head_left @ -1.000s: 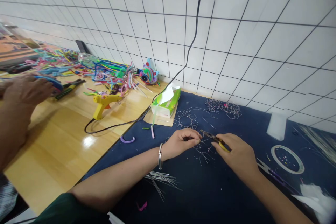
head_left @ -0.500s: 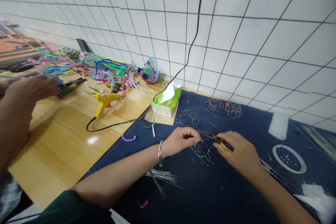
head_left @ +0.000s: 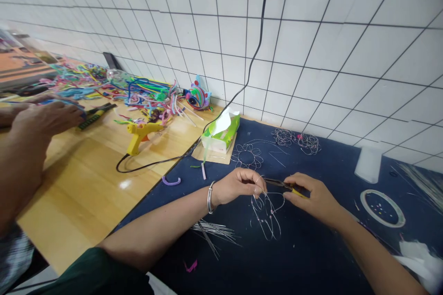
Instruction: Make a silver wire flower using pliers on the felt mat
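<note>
Between thumb and fingers, my left hand (head_left: 238,186) pinches a piece of looped thin wire (head_left: 267,221) with small beads on it. The loops hang below the fingertips over the dark blue mat (head_left: 304,258). My right hand (head_left: 313,196) is wrapped round yellow-handled pliers (head_left: 284,185). Their jaws reach left to the wire beside my left fingertips; the tips are partly hidden by those fingers. Behind my left hand lies a flower-shaped wire ring (head_left: 247,156). A bundle of straight wires (head_left: 216,231) lies in front of my left wrist.
A tissue pack (head_left: 223,133) and a yellow glue gun (head_left: 140,136) with its cord stand left of centre. Coiled wire pieces (head_left: 297,140) lie by the wall. A round dish (head_left: 382,208) holds small beads. At left, a co-worker's hands (head_left: 48,117) work near colourful pipe cleaners (head_left: 148,90).
The looped wire has turned and now hangs lower beneath my left fingers. The pliers' jaws have moved slightly left and down, behind my left fingertips.
</note>
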Tool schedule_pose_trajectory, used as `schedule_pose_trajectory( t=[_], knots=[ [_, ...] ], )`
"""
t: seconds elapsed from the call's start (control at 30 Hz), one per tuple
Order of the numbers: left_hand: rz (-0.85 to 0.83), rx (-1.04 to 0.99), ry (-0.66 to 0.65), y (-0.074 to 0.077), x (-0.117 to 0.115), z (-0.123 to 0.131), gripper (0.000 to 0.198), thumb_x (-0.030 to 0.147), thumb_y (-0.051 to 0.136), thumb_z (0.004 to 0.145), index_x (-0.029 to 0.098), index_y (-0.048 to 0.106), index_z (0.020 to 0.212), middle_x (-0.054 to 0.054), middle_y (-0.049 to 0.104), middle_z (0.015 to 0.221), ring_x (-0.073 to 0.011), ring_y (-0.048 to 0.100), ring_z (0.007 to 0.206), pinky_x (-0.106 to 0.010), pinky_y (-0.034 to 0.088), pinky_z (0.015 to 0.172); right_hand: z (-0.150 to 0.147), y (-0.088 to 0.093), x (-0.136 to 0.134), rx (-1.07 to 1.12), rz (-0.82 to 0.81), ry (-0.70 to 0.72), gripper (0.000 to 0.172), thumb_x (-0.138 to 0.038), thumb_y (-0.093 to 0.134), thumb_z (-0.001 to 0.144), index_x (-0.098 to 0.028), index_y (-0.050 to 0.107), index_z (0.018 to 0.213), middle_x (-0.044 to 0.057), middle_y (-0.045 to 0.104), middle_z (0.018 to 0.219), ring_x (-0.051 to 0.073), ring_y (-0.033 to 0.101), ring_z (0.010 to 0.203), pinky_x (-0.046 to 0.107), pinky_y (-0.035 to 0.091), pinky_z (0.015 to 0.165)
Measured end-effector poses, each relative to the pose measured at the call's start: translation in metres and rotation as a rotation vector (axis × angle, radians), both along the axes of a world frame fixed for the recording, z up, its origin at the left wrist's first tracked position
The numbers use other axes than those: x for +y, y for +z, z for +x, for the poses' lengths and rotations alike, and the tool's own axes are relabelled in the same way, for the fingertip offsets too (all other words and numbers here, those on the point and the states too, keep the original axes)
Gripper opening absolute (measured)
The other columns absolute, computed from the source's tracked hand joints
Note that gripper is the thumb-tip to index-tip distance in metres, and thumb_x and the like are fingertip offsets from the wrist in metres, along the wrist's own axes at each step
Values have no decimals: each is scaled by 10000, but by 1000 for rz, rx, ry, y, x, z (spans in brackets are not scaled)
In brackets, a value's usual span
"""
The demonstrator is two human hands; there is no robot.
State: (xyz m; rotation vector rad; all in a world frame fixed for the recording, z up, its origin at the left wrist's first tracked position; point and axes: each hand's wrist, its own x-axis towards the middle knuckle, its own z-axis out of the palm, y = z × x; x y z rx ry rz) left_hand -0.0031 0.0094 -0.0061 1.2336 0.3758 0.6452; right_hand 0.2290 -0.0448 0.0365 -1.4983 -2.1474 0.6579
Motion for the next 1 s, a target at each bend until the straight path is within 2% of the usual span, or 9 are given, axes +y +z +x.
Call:
schedule_pose_trajectory(
  t=[0.2, 0.3, 0.4, 0.53, 0.67, 0.83, 1.0],
  knots=[
    [-70, -7, -27, 1, -1, -1, 236, 311, 714, 667, 98, 626, 719, -52, 613, 752, -78, 525, 589, -219, 433, 576, -4, 2, -1, 42, 0, 37, 196, -349, 543, 767, -231, 613, 906, 3, 612, 826, 117, 564, 702, 242, 458, 646],
    [-95, -23, -25, 1, -1, -1, 225, 296, 714, 671, 96, 623, 719, -47, 617, 746, -75, 531, 584, -217, 429, 576, -7, -1, -4, 27, 24, 5, 196, -355, 552, 768, -232, 613, 908, 2, 616, 827, 114, 565, 689, 231, 452, 620],
    [-118, -54, -28, 1, -1, 0, 213, 282, 708, 680, 94, 619, 724, -48, 615, 758, -78, 540, 600, -216, 432, 582, -8, -5, -5, -6, 93, -44, 207, -372, 556, 776, -236, 616, 920, -2, 622, 824, 110, 572, 691, 223, 450, 623],
    [-130, -43, -29, 1, -1, 0, 199, 273, 692, 702, 92, 619, 742, -59, 621, 793, -74, 548, 603, -213, 439, 591, -6, -9, -6, -51, 226, -42, 205, -376, 545, 792, -239, 620, 925, 4, 637, 839, 121, 593, 745, 230, 462, 678],
    [-134, -6, -27, 0, -1, 0, 205, 289, 669, 724, 96, 622, 775, -99, 634, 936, -74, 566, 627, -232, 459, 630, -4, -9, -5, -103, 336, -102, 222, -388, 536, 800, -234, 620, 936, 6, 646, 844, 122, 601, 751, 231, 467, 679],
    [-87, 30, 41, -1, -1, 2, 189, 279, 653, 738, 103, 631, 805, -98, 634, 956, -71, 561, 640, -221, 459, 620, 3, -5, -6, -286, 545, -166, 201, -353, 536, 808, -224, 614, 940, 17, 651, 867, 142, 598, 801, 252, 443, 712],
    [-13, 114, 175, -4, 0, 4, 218, 297, 643, 745, 106, 631, 849, -39, 623, 730, -82, 558, 625, -226, 459, 626, 9, 6, -13, -622, 734, -146, 223, -330, 550, 801, -206, 610, 977, 35, 645, 859, 170, 568, 780, 285, 394, 700]
  ],
)
